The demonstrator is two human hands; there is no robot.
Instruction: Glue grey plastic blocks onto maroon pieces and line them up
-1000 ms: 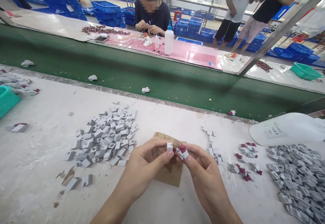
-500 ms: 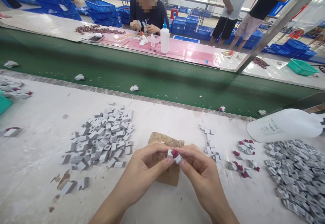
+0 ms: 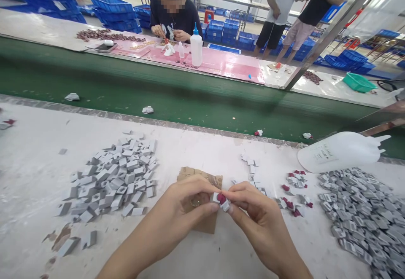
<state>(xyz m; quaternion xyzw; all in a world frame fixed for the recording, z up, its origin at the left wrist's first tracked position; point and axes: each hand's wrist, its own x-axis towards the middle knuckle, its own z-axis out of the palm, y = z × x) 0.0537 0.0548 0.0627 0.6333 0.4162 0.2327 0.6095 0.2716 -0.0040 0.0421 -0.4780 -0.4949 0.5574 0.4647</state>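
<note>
A small light-grey and dark-red plastic piece [image 3: 221, 199] is pinched between the fingertips of both my hands. My left hand [image 3: 186, 205] has thumb and forefinger closed on its left side. From the right, my right hand [image 3: 253, 207] grips it the same way. Beneath them lies a scrap of brown cardboard [image 3: 205, 224], partly covered by my left hand. To the left is a heap of grey blocks [image 3: 118, 182], some with a hole. Several grey and dark-red pieces [image 3: 289, 203] lie right of my right hand, near a short row of light-grey parts [image 3: 251, 169].
At the right, a white squeeze bottle [image 3: 338, 150] lies tilted by a large pile of grey parts [image 3: 363, 215]. Beyond the table edge runs a green belt [image 3: 190, 97] carrying scattered pieces. A co-worker [image 3: 174, 13] sits across it; two people stand behind.
The view has shifted slightly, so the table things appear further left. Pieces on the green belt have moved left relative to the table. Both hands still hold the small piece, at nearly the same angle.
</note>
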